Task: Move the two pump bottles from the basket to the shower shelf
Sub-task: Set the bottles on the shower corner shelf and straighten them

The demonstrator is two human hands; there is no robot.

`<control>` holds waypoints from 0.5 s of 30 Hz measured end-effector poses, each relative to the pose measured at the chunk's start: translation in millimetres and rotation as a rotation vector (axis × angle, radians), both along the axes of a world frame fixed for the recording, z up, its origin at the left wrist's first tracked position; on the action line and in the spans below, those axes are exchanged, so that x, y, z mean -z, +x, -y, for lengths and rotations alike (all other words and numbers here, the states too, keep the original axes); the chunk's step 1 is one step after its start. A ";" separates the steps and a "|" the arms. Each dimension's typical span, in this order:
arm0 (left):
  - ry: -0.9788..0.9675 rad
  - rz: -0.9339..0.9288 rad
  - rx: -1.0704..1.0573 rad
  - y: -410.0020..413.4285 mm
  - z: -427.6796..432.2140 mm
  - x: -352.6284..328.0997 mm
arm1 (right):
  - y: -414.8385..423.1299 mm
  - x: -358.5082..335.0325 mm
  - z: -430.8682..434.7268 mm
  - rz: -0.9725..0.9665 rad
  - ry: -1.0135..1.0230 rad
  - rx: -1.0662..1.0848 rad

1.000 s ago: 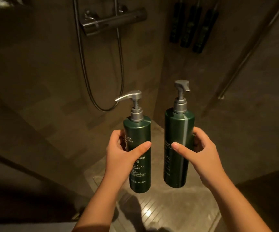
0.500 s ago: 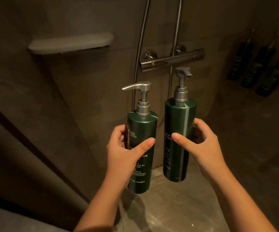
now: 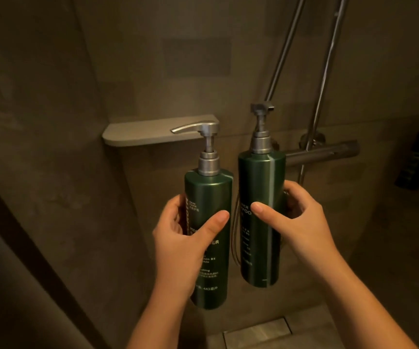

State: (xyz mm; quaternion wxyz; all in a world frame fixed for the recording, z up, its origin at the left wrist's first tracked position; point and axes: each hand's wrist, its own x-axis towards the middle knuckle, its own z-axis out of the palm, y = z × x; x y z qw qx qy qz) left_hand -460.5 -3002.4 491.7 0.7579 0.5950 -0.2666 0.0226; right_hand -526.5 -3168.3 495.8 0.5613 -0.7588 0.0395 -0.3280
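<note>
My left hand [image 3: 178,238] grips a dark green pump bottle [image 3: 208,197] with a silver pump, its spout pointing left. My right hand [image 3: 301,222] grips a second green pump bottle [image 3: 261,177], its pump head facing away. Both bottles are upright, side by side and held in the air. A grey shower shelf [image 3: 143,133] juts from the wall behind and to the upper left of the left bottle; its top is bare. The left bottle's spout overlaps the shelf's right end in view. No basket is in sight.
A chrome mixer bar [image 3: 326,153] and riser pipes [image 3: 326,71] sit on the wall right of the shelf. Dark bottles [image 3: 417,162] hang at the far right. A floor drain [image 3: 256,333] lies below. A dark door edge [image 3: 22,243] slants at left.
The view has swung up and to the left, from the shower floor to the wall. The shelf now lies level with the pump heads. Both hands keep the same grip on their bottles.
</note>
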 end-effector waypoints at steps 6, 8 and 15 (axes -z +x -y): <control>-0.046 0.021 -0.111 27.2 11.6 -31.1 | 49.0 -26.3 13.2 0.065 0.016 -0.092; -0.061 0.046 -0.150 35.6 15.6 -42.1 | 64.3 -37.0 19.3 0.093 0.014 -0.133; -0.133 0.096 -0.229 62.8 28.3 -88.8 | 107.7 -87.7 31.5 0.178 0.002 -0.275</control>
